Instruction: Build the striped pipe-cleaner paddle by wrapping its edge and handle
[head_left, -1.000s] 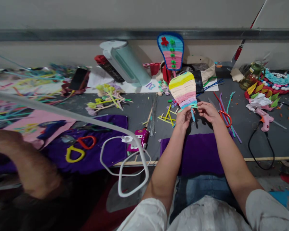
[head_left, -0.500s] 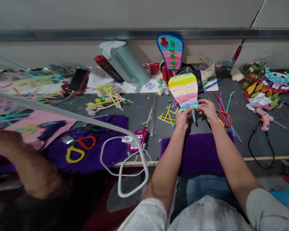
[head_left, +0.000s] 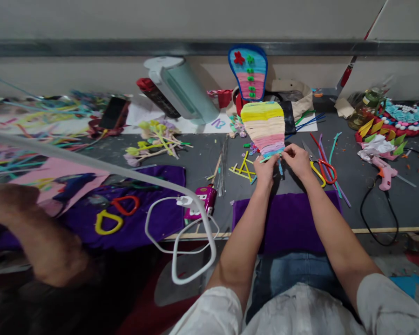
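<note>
A fan-shaped craft piece, wound in yellow, cream, pink and blue fuzzy stripes like pipe cleaners, is held up over the table. My left hand is closed around its narrow lower end, where a blue stem pokes down. The fingers of my right hand pinch at the lower right corner, by a light green-blue strand's end. Behind it stands a finished-looking fan with a blue rim, a red flower and green bits. Yellow pipe cleaner pieces lie left of my hands, scissors with red and yellow handles to the right.
A purple cloth covers the table's front edge. Pink glue gun, green glass jar and decorated wreath lie right. A pale kettle stands behind. A white lamp arm crosses left, near another person's arm.
The fan piece has shifted slightly left and up. My right hand has moved a little left, in to its lower corner, and more of the scissors shows.
</note>
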### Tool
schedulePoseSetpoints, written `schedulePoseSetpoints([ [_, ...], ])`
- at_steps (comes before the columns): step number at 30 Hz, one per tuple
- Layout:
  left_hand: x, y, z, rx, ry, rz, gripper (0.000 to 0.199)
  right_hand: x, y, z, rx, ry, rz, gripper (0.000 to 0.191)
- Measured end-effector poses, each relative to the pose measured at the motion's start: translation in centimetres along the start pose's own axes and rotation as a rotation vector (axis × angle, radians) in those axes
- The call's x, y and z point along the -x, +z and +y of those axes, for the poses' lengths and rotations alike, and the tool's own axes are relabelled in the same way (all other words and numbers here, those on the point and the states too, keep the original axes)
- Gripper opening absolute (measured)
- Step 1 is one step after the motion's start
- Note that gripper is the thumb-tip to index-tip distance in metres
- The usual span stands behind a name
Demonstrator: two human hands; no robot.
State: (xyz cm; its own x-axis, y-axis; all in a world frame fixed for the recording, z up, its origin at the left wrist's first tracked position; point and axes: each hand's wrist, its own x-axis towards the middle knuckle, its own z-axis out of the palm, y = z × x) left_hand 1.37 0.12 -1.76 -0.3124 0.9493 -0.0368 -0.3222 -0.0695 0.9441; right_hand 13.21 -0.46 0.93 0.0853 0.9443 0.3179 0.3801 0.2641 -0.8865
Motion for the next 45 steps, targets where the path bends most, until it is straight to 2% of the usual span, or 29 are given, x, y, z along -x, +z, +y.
schedulePoseSetpoints([
  [7, 0.1, 0.0, -0.4, -0.063, 0.060, 0.026, 0.008, 0.4, 0.3, -0.1, 0.536, -0.150, 0.009, 0.017],
  [11, 0.4, 0.2, -0.2, -0.053, 0.059, 0.031, 0.009, 0.6, 0.4, -0.2, 0.621, -0.245, -0.017, 0.018],
  [14, 0.6, 0.3, 0.3, 0.030, -0.038, 0.009, 0.013, 0.3, 0.1, 0.0, 0.538, -0.210, 0.032, 0.018],
  [17, 0.5, 0.2, 0.7, 0.161, -0.193, -0.017, 0.019, -0.1, -0.1, 0.4, 0.376, -0.102, 0.147, 0.016],
  [19, 0.2, 0.2, 0.9, 0.225, -0.281, -0.023, 0.020, -0.3, 0.0, 0.8, 0.247, -0.039, 0.181, 0.014],
  [24, -0.1, 0.1, 0.9, 0.305, -0.382, -0.049, 0.017, -0.6, 0.6, 1.5, -0.094, 0.104, 0.194, 0.011],
  [28, -0.2, -0.1, 0.9, 0.343, -0.432, -0.085, 0.015, -0.7, 0.9, 1.3, -0.313, 0.203, 0.153, 0.016],
  [31, -0.1, -0.2, 1.0, 0.342, -0.420, -0.093, 0.016, -0.6, 0.8, 0.6, -0.403, 0.226, 0.139, 0.017],
  [39, 0.3, -0.2, 1.4, 0.280, -0.272, -0.176, 0.031, -0.8, -0.1, -0.5, -0.587, 0.355, 0.110, 0.018],
  [42, 0.3, -0.2, 1.5, 0.317, -0.267, -0.183, 0.031, -0.8, -0.3, -0.3, -0.611, 0.411, 0.053, 0.015],
  [45, 0.3, -0.2, 1.6, 0.344, -0.297, -0.198, 0.030, -0.7, -0.3, -0.3, -0.629, 0.398, -0.035, 0.016],
])
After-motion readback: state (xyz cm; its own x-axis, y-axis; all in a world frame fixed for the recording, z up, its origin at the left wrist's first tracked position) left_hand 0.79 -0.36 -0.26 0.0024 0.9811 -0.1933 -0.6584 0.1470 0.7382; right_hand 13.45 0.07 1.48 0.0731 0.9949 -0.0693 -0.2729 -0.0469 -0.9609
